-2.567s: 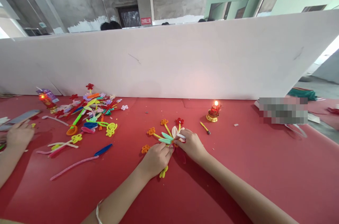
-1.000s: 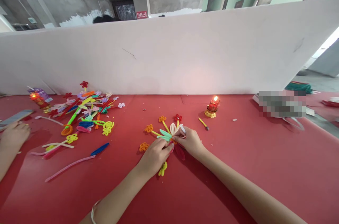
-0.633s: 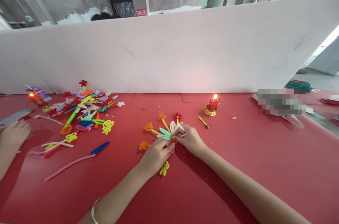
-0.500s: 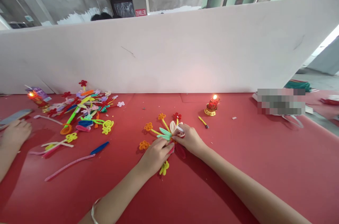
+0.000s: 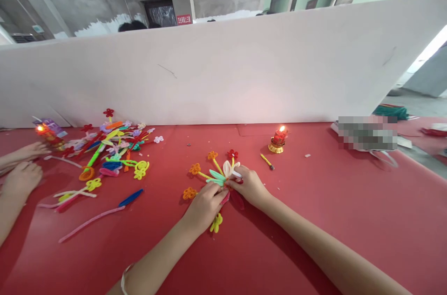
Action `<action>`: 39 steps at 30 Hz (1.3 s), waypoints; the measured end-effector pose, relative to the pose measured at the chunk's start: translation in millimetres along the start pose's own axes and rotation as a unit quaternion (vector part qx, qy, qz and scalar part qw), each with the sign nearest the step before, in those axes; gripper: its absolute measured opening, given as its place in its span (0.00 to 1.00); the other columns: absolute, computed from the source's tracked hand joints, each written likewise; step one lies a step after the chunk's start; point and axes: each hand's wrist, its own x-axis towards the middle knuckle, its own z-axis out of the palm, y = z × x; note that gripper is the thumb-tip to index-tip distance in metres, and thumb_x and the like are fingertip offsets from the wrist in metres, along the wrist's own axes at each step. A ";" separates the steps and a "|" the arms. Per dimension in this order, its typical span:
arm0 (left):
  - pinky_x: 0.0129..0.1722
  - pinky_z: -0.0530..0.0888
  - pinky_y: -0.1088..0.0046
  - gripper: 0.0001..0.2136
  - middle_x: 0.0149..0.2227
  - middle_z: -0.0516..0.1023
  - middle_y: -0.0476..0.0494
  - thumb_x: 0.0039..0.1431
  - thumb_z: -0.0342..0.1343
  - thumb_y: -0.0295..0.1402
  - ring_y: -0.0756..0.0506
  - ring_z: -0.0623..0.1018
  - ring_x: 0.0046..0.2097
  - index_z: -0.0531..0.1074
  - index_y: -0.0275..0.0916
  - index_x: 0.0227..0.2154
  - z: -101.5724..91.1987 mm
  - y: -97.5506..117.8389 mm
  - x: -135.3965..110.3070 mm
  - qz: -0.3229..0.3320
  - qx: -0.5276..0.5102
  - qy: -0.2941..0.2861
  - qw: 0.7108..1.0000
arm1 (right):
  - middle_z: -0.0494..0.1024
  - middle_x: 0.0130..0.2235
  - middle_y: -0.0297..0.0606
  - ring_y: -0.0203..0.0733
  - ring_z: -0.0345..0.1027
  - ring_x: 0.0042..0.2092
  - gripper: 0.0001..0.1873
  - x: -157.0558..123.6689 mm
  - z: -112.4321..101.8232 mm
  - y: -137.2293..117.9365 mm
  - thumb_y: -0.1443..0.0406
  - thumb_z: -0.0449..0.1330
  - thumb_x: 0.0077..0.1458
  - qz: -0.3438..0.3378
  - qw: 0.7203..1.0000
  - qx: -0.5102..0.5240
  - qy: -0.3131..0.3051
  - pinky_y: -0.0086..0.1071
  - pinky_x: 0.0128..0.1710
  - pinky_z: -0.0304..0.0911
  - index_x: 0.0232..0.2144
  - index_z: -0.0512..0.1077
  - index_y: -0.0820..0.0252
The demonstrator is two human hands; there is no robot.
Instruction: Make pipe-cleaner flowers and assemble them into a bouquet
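Note:
A bunch of pipe-cleaner flowers (image 5: 219,171) lies on the red table (image 5: 331,202): orange and red blooms on stems, pale green leaves, white petal loops. My left hand (image 5: 204,206) rests closed on the lower end of the bunch, fingers pinching its stems. My right hand (image 5: 248,185) is closed beside it, fingertips pinching a white loop of the same bunch. A yellow flower (image 5: 216,223) pokes out under my left hand, and a loose orange flower (image 5: 189,193) lies just left of it.
A heap of coloured pipe-cleaner pieces (image 5: 115,148) lies at the left, with a long pink stem (image 5: 91,223) and a blue leaf (image 5: 131,197) nearer. A lit red candle lamp (image 5: 277,139) and a small yellow stick (image 5: 267,161) stand behind. Another person's hands (image 5: 23,176) work at far left. A white board (image 5: 223,71) walls the back.
My hands stay on the bunch, shifting only slightly. At far left the other person's second hand has come into view by the small red lamp, and the flat grey object there is gone from view.

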 end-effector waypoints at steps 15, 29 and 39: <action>0.34 0.71 0.69 0.18 0.30 0.68 0.44 0.65 0.36 0.30 0.46 0.71 0.36 0.72 0.35 0.33 -0.2 0.9 1.9 -0.003 0.029 -0.026 0.999 | 0.67 0.27 0.33 0.38 0.60 0.32 0.08 2.3 -0.4 6.6 0.69 0.61 0.48 -0.059 0.997 -0.026 -0.039 0.30 0.32 0.57 0.23 0.64 0.58; 0.34 0.71 0.70 0.15 0.29 0.68 0.44 0.64 0.39 0.29 0.46 0.70 0.36 0.72 0.34 0.35 3.4 2.0 -0.9 -0.005 0.025 -0.017 1.000 | 0.61 0.25 0.30 0.37 0.56 0.30 0.13 7.5 -4.4 1.8 0.66 0.61 0.46 -0.037 0.995 -0.053 -0.076 0.29 0.29 0.53 0.22 0.57 0.57; 0.34 0.71 0.69 0.16 0.30 0.67 0.44 0.65 0.39 0.31 0.47 0.70 0.36 0.72 0.34 0.35 1.0 3.5 -2.2 -0.023 -0.005 -0.011 1.000 | 0.62 0.24 0.30 0.36 0.58 0.28 0.14 -2.6 2.9 12.8 0.58 0.55 0.53 -0.004 0.998 -0.031 -0.054 0.29 0.27 0.53 0.20 0.58 0.57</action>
